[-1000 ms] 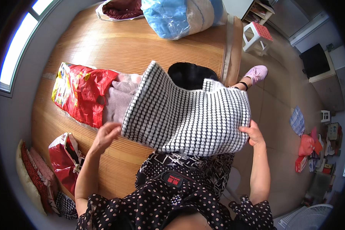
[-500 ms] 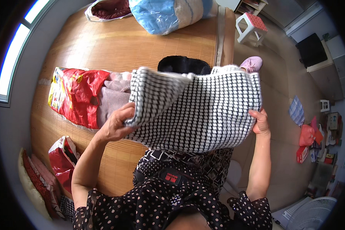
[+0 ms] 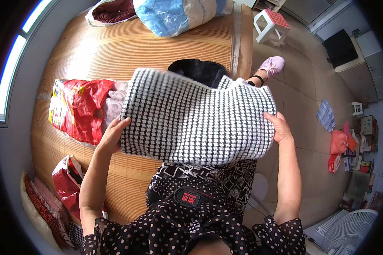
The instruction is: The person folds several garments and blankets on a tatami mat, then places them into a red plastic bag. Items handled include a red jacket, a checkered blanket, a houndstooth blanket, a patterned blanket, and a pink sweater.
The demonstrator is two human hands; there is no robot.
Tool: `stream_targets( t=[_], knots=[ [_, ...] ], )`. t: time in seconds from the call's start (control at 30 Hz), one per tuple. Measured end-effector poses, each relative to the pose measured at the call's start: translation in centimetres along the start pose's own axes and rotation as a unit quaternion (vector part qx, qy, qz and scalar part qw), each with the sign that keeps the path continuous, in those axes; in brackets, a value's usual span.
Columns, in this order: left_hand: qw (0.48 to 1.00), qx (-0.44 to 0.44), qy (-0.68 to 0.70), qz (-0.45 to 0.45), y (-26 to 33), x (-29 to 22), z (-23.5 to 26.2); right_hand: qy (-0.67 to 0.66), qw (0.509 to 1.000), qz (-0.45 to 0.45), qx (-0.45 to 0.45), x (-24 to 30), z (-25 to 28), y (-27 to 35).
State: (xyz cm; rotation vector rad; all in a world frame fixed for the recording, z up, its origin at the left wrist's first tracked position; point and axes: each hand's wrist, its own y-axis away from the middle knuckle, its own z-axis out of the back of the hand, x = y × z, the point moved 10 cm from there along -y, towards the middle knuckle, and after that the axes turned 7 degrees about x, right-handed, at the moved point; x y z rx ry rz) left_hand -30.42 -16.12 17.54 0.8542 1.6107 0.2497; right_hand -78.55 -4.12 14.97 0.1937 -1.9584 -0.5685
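Note:
A folded black-and-white houndstooth knit garment (image 3: 195,119) is stretched out above my lap. My left hand (image 3: 113,135) grips its left edge, thumb on top and fingers mostly hidden beneath. At the opposite edge, my right hand (image 3: 280,128) holds the cloth the same way. Just behind the garment lies a black furry piece (image 3: 198,70); whether it is joined to the knit I cannot tell. To the left, a red plastic bag (image 3: 83,108) has pinkish ribbed clothing (image 3: 112,106) coming out of its open end.
The bamboo mat (image 3: 127,46) covers the bed. At its far side are a blue-and-clear plastic bag (image 3: 161,19) and a bag with maroon cloth (image 3: 115,12). Another red bag (image 3: 68,182) and pillows (image 3: 38,208) lie near left. On the floor stand a stool (image 3: 272,26) and fan (image 3: 349,233).
The garment's left part, folded over before, now lies spread flatter. My left hand has moved left along with that edge, and my right hand has shifted slightly left.

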Motion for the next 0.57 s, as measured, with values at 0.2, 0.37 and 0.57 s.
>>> stream_targets(
  t=[0.2, 0.37, 0.57],
  knots=[
    [0.989, 0.030, -0.144, -0.012, -3.0, -4.1, -3.0, 0.051, 0.999, -0.002, -0.015, 1.9, -0.4, -2.7],
    [0.995, 0.092, -0.027, -0.041, -1.4, -4.4, -3.6, 0.014, 0.995, 0.094, 0.022, 4.6, -1.9, 0.5],
    [0.968, 0.052, 0.240, -0.056, 5.1, 2.7, 0.6, -0.043, 0.991, 0.069, 0.110, 0.1, -1.4, 11.1]
  ],
)
